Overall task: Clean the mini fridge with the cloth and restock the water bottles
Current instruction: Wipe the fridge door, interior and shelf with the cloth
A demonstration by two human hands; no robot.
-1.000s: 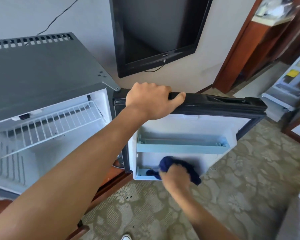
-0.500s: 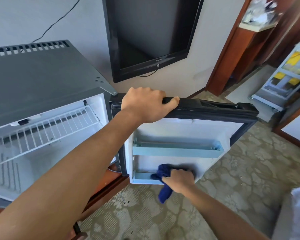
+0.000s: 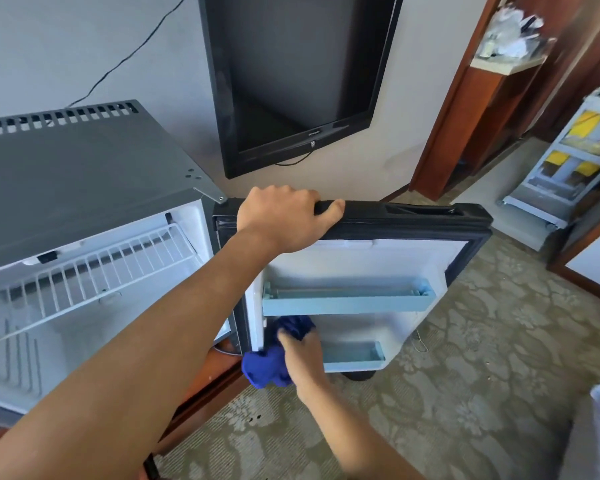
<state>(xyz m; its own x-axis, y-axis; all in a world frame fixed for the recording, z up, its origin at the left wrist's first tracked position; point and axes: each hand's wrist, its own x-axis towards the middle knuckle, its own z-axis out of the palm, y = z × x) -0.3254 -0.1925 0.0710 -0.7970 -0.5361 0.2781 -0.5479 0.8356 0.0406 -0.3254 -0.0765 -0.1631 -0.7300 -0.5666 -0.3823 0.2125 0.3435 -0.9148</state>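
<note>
The right hand (image 3: 303, 355) grips the cloth (image 3: 274, 355) at the door's (image 3: 361, 258) hinge-side lower corner; the unwiped lower shelf (image 3: 354, 355) runs rightward; the left hand (image 3: 284, 220) clasps the door's top edge.

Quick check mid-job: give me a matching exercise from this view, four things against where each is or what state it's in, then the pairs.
Things:
1. left hand
2. blue cloth
3. upper door shelf
4. wire rack

Places or states:
A. inside the fridge cabinet
B. gripping the door's top edge
C. light blue, nothing in it
D. held by the right hand at the door's lower hinge-side corner

Pairs: 1-B, 2-D, 3-C, 4-A
</note>
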